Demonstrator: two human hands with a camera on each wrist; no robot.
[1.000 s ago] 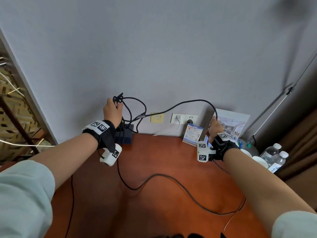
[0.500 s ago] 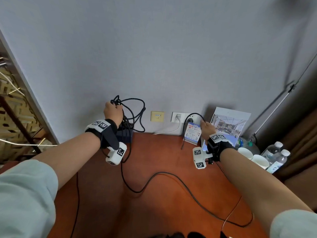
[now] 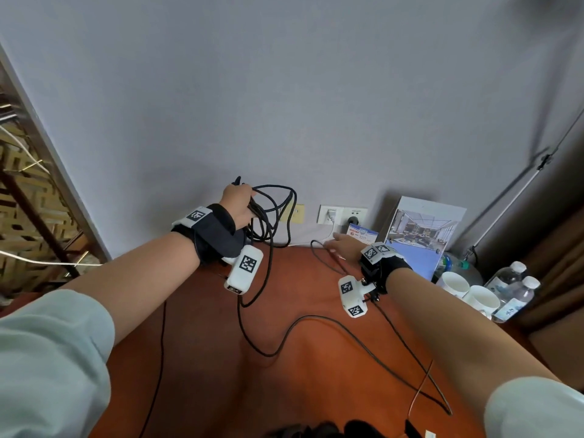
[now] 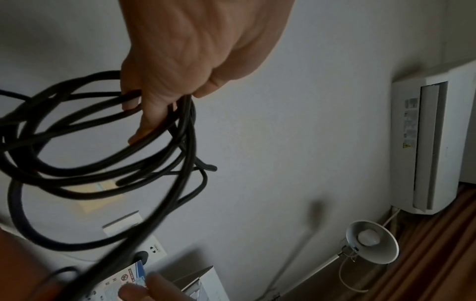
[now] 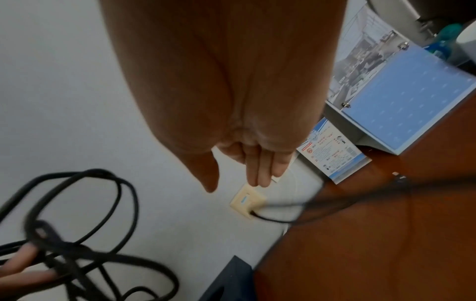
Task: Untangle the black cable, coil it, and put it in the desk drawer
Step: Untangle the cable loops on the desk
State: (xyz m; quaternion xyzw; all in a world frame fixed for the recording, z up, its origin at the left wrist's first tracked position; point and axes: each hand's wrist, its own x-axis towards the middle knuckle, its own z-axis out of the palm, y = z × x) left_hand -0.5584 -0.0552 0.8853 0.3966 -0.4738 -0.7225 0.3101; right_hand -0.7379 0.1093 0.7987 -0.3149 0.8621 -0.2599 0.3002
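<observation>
My left hand is raised by the wall and grips several loose loops of the black cable. In the left wrist view its fingers curl round the bundled loops. From the coil the rest of the cable trails down and snakes across the orange-brown desk toward the front right. My right hand hovers low over the desk's back edge with straight fingers and nothing in it. A blurred strand passes just beneath it. No drawer is in view.
Wall sockets with a white lead sit behind the right hand. A leaflet stand, an open folder, white cups and water bottles crowd the back right. A dark box stands under the coil.
The right hand dropped toward the desk and moved left, letting go of the strand it held up. The arch of cable between the hands has collapsed into the left hand's coil.
</observation>
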